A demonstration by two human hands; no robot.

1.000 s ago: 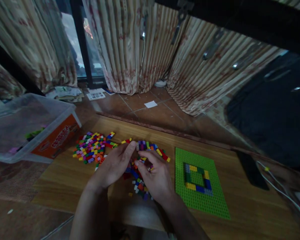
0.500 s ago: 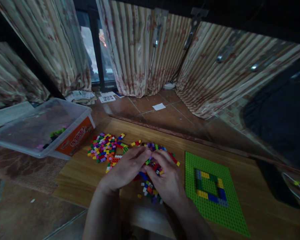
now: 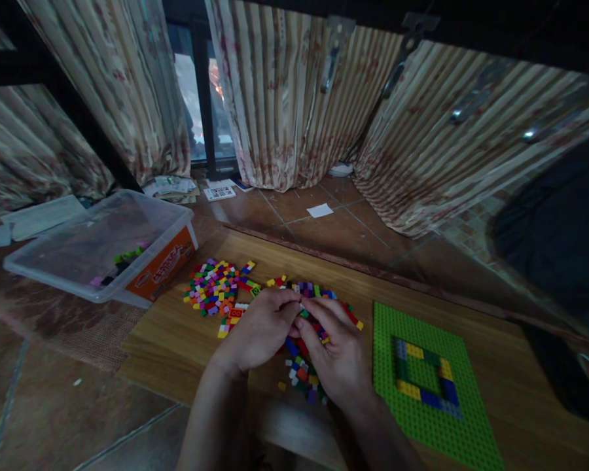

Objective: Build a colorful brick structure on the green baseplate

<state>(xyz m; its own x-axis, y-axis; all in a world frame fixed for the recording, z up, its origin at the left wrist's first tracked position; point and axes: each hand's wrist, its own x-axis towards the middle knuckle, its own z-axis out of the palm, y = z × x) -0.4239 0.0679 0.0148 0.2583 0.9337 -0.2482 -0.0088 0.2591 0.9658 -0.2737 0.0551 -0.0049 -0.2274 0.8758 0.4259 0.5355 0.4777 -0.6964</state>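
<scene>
Both hands stay together over the bricks point(image 3: 302, 356), fingertips meeting; the clear bin point(image 3: 103, 245) holds few pieces.

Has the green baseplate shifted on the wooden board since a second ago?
No. The green baseplate keeps its place by the wooden board's right end, beside the brick pile; only the camera's view moved.

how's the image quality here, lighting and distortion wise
Head view: dim and underexposed, the only bright patch being the window; wide-angle warp bends the curtains and green baseplate; the left hand and right hand over the brick pile look soft, and what they pinch is unclear.
</scene>
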